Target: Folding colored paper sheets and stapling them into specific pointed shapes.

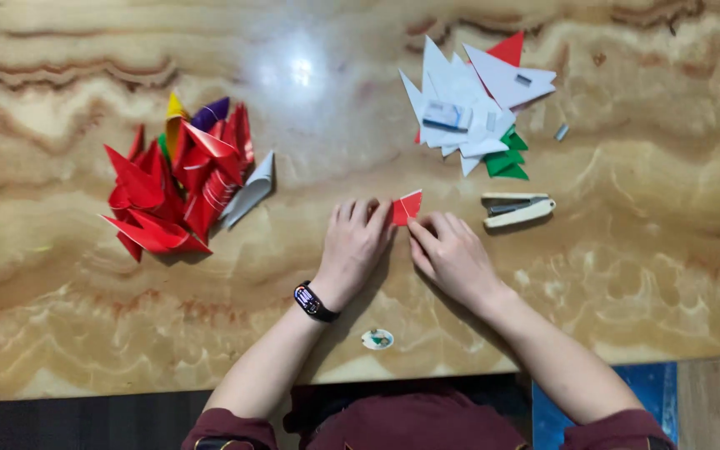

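Observation:
A small red paper piece (405, 207) lies on the marbled table (627, 275) just past my fingertips. My left hand (353, 245) presses flat on the table with its fingers over the paper's left edge. My right hand (452, 254) pinches the paper's lower right corner. A dark band with a screen sits on my left wrist.
A heap of folded red, yellow, purple and white paper shapes (178, 179) lies at the left. A pile of flat white, red and green paper triangles (477, 108) sits at the upper right. A cream stapler (517, 208) rests right of my hands. A small round sticker (377, 338) is near the front edge.

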